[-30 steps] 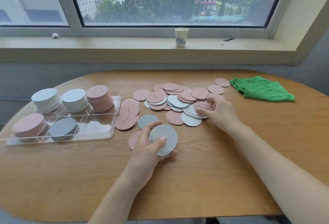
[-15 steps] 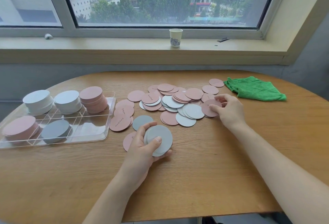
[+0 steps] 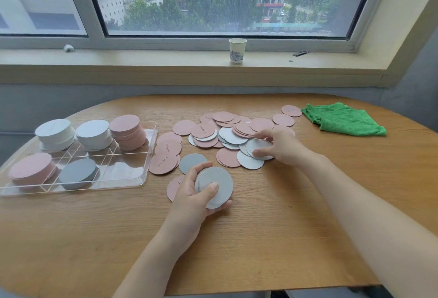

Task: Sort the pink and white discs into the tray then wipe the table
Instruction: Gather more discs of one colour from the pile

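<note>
Tray [image 3: 151,155] of clear plastic sits well to the left of the left hand, on the wooden table [image 3: 260,238]. Its far compartments hold two white disc stacks [image 3: 55,132] [image 3: 93,133] and one pink stack [image 3: 126,130]. Its near compartments hold a pink stack [image 3: 30,167] and a grey-looking stack [image 3: 78,171]; the near right compartment holds no discs.

Between tray and left hand, pink discs [image 3: 166,153] lie overlapped on the table, some with handwriting. A single grey-white disc [image 3: 190,162] lies just beyond the left hand's fingers, and a pink disc [image 3: 171,190] lies partly under that hand.

Left hand [image 3: 192,199] grips a small stack of white discs [image 3: 216,185]: the thumb presses the top face, and the fingers curl around the edge and underside.

Beyond and between both hands, a loose pile of pink and white discs [image 3: 231,132] is spread across the table.

Right hand [image 3: 283,147] rests at the right edge of that pile. Its thumb and fingertips pinch a white disc [image 3: 259,147] lying on top of other white discs.

Green cloth [image 3: 343,120] lies crumpled on the table beyond and to the right of the right hand, well apart from it. A paper cup [image 3: 237,50] stands on the window sill [image 3: 142,60] far beyond both hands.
</note>
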